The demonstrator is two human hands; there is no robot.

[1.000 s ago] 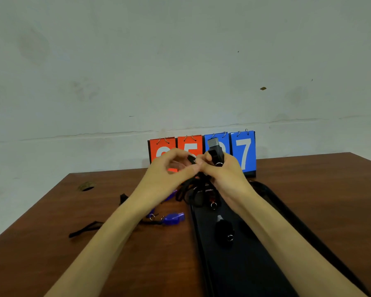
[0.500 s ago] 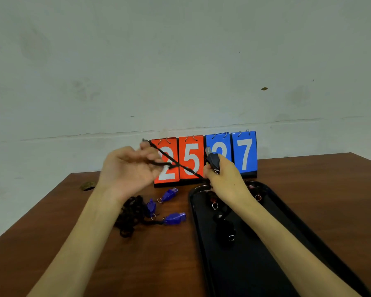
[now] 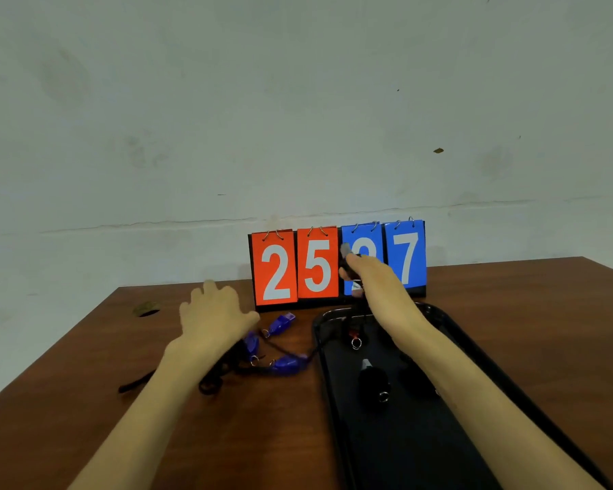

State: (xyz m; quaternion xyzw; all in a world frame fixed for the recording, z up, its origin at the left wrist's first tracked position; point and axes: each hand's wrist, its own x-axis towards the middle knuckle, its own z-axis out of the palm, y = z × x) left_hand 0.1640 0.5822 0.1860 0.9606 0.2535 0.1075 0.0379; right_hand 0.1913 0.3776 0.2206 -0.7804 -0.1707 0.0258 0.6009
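Note:
My right hand [image 3: 372, 277] holds a dark grey whistle [image 3: 346, 252] up in front of the scoreboard, above the far end of the black tray [image 3: 475, 348]. A thin black cord hangs from it toward the tray's left rim. My left hand [image 3: 213, 313] hovers over the table with relaxed fingers and holds nothing. Just right of it lie three blue whistles [image 3: 287, 364] on key rings, with a heap of black lanyard cord [image 3: 213, 380] partly hidden under my wrist. Inside the tray lie black whistles [image 3: 372, 383] and a ring with a red bit [image 3: 355, 343].
A flip scoreboard [image 3: 337, 267] reading 25 and a partly hidden digit then 7 stands at the back of the brown wooden table [image 3: 85, 366], against a pale wall. A round cable hole [image 3: 146, 309] sits at the table's back left.
My left hand has let go of the black cord and dropped toward the table with fingers spread. The right hand has stayed up near the scoreboard with the whistle.

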